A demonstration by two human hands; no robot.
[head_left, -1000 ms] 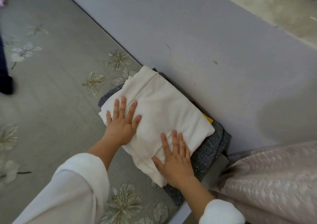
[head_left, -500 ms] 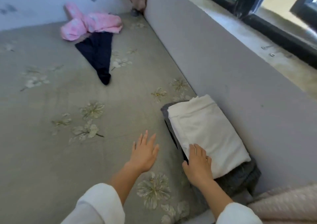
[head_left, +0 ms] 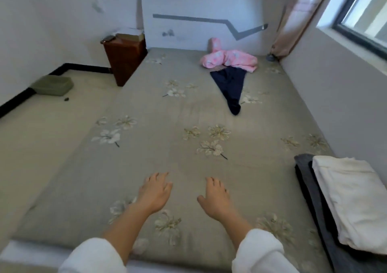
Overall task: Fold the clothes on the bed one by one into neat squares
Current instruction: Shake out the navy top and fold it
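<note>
A folded white garment (head_left: 351, 199) lies on top of a dark grey folded stack (head_left: 310, 191) at the bed's right edge, against the wall. Far across the bed, a pink hooded garment (head_left: 230, 60) lies crumpled by the back wall, with a dark navy garment (head_left: 232, 88) spread just in front of it. My left hand (head_left: 155, 193) and my right hand (head_left: 215, 199) hover over the floral sheet near the front, fingers relaxed and holding nothing. Both are well left of the folded stack.
The bed (head_left: 167, 138) has a grey-green floral sheet. A brown wooden nightstand (head_left: 124, 58) stands at its far left corner. A green cushion (head_left: 53, 84) lies on the floor at left. A wall, a window (head_left: 364, 15) and a curtain (head_left: 297, 19) run along the right.
Both hands left the white folded garment and moved left over the open sheet. My view swung up and left, so the far pink and navy garments came into sight.
</note>
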